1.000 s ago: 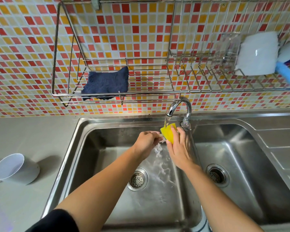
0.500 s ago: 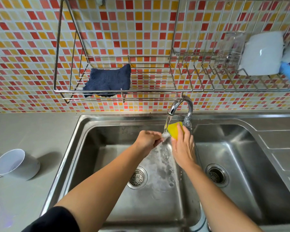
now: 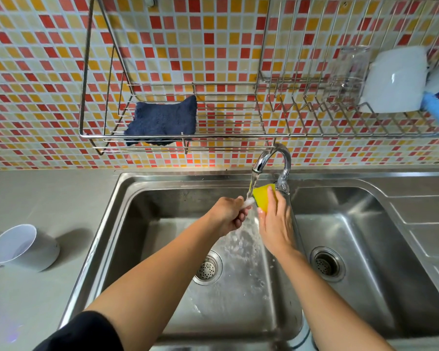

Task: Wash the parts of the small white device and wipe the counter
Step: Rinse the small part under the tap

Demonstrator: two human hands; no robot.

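While our left hand (image 3: 227,211) pinches a small white part (image 3: 249,202) under the running tap (image 3: 271,158) and our right hand (image 3: 274,221) grips the yellow sponge (image 3: 262,196), we judge washing midway, with the white cup (image 3: 23,247) and counter (image 3: 48,198) still waiting.

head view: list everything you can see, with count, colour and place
sponge: 1, yellow, in the right hand under the tap
small part: 1, white, in the left hand, in the water stream
tap: 1, chrome, running, behind the sink divider
sink: 1, steel, two basins, a drain in each
cup: 1, white, tipped on the grey counter, left of the sink
cloth: 1, dark blue, in the left wall rack
wire rack: 1, steel, on the tiled wall
glass: 1, clear, in the right rack
white dish: 1, right rack
hands: left hand, right hand, over the left basin
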